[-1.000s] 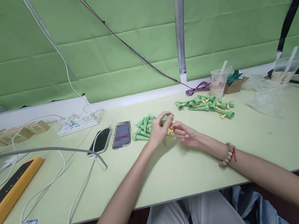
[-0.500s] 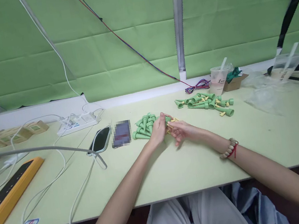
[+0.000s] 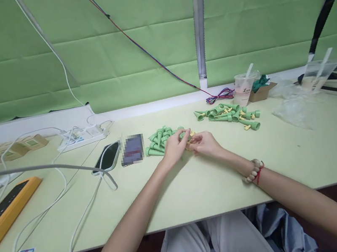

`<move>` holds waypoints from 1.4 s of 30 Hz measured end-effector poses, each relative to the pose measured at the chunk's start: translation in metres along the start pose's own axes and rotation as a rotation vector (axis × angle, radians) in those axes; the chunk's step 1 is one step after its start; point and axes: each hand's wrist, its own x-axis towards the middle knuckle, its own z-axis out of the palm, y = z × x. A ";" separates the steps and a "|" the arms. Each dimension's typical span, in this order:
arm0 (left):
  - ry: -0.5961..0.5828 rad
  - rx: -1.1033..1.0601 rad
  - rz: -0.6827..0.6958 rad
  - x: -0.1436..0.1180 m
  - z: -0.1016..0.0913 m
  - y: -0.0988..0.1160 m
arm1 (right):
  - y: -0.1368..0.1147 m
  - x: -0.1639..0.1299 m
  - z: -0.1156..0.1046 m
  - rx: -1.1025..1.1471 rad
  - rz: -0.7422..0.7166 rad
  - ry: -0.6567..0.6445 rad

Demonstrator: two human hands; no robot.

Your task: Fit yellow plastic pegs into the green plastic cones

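Observation:
My left hand (image 3: 174,147) is closed around a green plastic watering spike (image 3: 182,135), its fingers covering most of it. My right hand (image 3: 207,143) meets it from the right, fingertips pinched at the spike's end. Something small and yellow, seemingly a valve piece, is between those fingertips, mostly hidden. Small yellow valve pieces (image 3: 192,133) show just behind the hands. A pile of hollow green spikes (image 3: 158,140) lies to the left, close against my left hand. Farther back on the right, several green spikes with yellow pieces on them (image 3: 230,113) lie in a second pile.
Left of the near pile are a blurred-out dark rectangle (image 3: 132,149) and a phone (image 3: 108,156). White cables cross the table beside an orange power strip (image 3: 12,210). Back right stand a plastic cup (image 3: 242,88), a cardboard box (image 3: 262,92), a clear bag (image 3: 292,112) and another cup (image 3: 316,77).
My right hand's fingers have drawn together into a pinch against the spike. My left fingers have curled over it from above. The whole view has shifted slightly.

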 end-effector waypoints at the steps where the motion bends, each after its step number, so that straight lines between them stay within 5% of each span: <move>1: 0.026 -0.007 -0.026 0.000 0.002 0.000 | 0.001 -0.001 0.002 -0.097 -0.118 0.095; 4: 0.103 -0.069 -0.053 0.001 0.006 0.000 | 0.002 -0.002 0.003 -0.264 -0.357 0.243; 7: 0.131 -0.140 -0.054 0.001 0.007 -0.001 | -0.001 -0.003 0.002 -0.159 -0.357 0.223; 16: 0.103 -0.267 -0.041 -0.002 0.002 0.002 | -0.002 0.000 -0.002 0.643 0.289 -0.321; 22: 0.067 -0.054 0.093 -0.004 -0.009 0.006 | -0.005 -0.004 -0.009 0.893 0.429 -0.502; 26: -0.079 0.150 0.133 -0.004 -0.019 0.005 | -0.005 -0.004 -0.010 0.869 0.405 -0.481; 33: -0.052 0.372 0.140 -0.003 -0.017 0.005 | -0.006 -0.004 0.001 0.627 0.292 -0.273; 38: -0.084 0.275 0.016 -0.005 -0.007 0.007 | -0.003 -0.001 0.011 0.470 0.216 -0.008; 42: -0.059 0.204 -0.044 -0.005 -0.007 0.009 | -0.004 0.000 0.008 0.484 0.231 -0.081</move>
